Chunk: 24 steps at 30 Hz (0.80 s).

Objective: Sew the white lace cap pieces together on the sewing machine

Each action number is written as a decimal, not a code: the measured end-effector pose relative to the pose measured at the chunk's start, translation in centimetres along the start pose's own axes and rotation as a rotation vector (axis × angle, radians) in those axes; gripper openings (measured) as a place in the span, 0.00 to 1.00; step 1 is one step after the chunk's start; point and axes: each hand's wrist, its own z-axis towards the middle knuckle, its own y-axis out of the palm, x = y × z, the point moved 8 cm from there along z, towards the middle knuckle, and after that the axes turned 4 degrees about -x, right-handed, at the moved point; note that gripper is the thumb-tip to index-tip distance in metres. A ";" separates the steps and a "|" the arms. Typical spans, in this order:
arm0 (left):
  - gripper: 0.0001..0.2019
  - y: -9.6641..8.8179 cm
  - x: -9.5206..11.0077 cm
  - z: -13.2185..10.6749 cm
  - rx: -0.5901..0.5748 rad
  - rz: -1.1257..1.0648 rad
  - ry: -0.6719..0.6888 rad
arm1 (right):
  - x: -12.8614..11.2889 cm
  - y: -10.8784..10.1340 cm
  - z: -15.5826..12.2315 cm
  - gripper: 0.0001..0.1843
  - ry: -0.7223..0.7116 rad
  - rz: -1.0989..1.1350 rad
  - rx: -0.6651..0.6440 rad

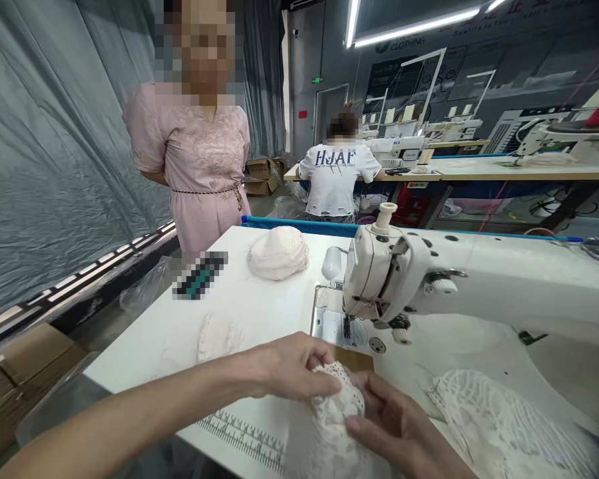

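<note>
Between my two hands is a piece of white lace fabric [337,416] with a scalloped, holed edge. My left hand [299,369] pinches its upper edge between thumb and fingers. Gripping its right side, my right hand [394,422] has the thumb on top and the fingers partly hidden behind. The lace hangs down toward the table's front edge. Just beyond my hands stands a white sewing machine [379,279], its needle area [348,327] over a metal plate. More white lace [504,419] lies on the table to the right of my right hand.
A stack of cream cup-shaped pieces [279,253] sits at the table's far side, with a pale fabric piece [218,338] nearer. A printed ruler [244,439] runs along the front edge. One person [207,159] stands across the table; another [337,173] sits behind. Cardboard boxes [30,372] are at left.
</note>
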 end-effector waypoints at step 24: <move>0.16 10.4 -2.5 -6.2 -0.221 -0.199 0.035 | 0.0 6.2 -10.3 0.17 0.218 0.124 -0.265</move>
